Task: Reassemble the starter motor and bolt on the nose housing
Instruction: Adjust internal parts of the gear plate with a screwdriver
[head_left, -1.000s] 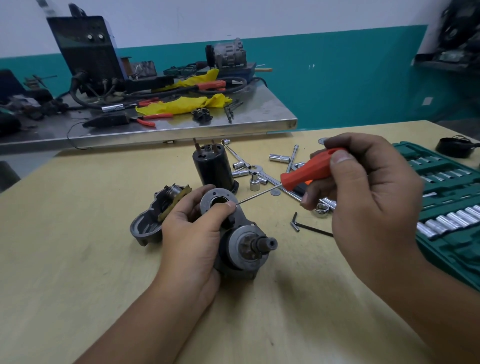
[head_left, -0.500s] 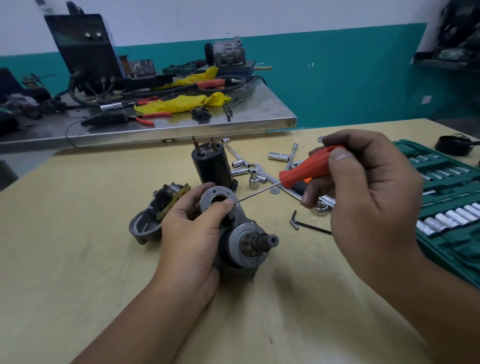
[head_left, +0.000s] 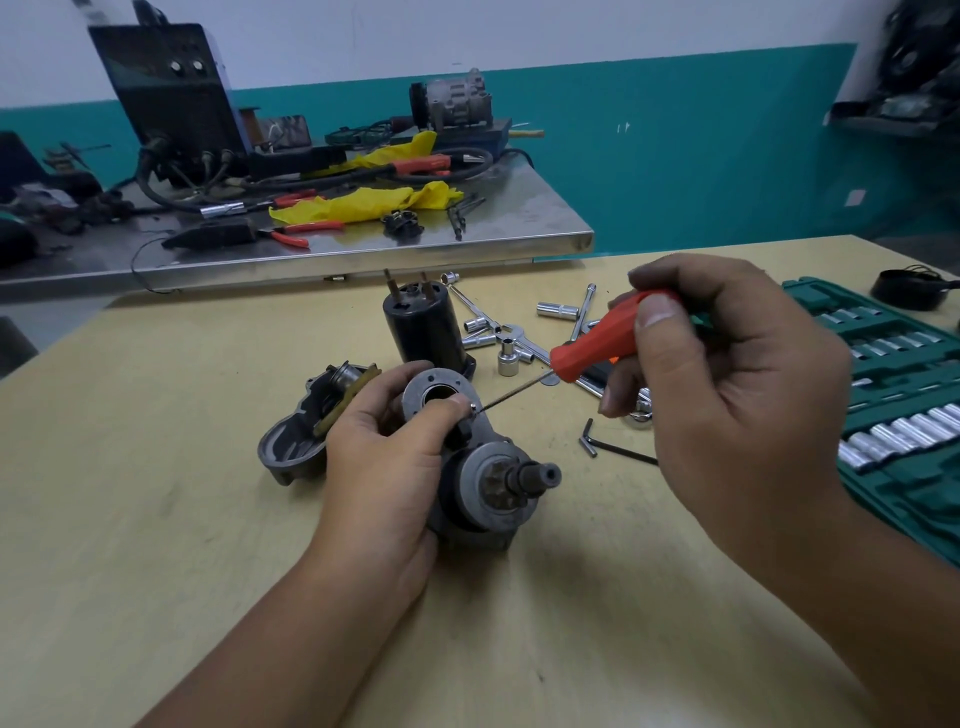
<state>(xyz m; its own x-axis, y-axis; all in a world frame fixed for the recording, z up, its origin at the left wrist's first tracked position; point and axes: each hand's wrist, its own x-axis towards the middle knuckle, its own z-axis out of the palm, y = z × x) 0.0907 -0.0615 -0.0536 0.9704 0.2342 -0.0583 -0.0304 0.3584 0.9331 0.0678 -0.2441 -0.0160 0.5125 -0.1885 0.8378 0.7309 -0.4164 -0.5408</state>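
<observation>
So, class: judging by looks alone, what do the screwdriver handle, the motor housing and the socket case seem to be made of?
Screwdriver handle: probably plastic, a solid orange-red with a dull, even sheen.
Motor housing: looks like cast metal, a rough matt grey, possibly aluminium.
Socket case: likely moulded plastic, dark green with shaped slots holding shiny chrome-looking sockets.

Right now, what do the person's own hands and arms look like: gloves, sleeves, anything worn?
Both the left hand and the right hand are bare: no gloves, and no rings or watch show. Both forearms are uncovered as far as the frame's lower edge, with no sleeve in view. The fingernails are short.
</observation>
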